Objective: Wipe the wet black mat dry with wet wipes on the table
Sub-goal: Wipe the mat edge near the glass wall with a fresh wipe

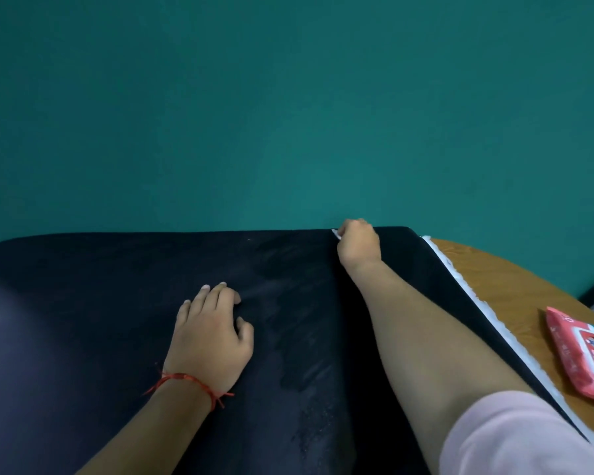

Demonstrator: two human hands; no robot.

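Observation:
A black mat (100,320) covers most of the table, with a darker wet streak (295,337) running down its middle. My right hand (359,243) reaches to the mat's far edge and grips a white wipe (336,233); only a small corner of the wipe shows past the fingers. My left hand (211,332) rests on the mat near the centre, fingers spread and slightly bent, holding nothing. A red thread is tied around the left wrist.
A red pack of wet wipes (587,354) lies on the wooden table (501,286) at the right, beyond the mat's white edge (460,282). A teal wall stands right behind the table's far edge.

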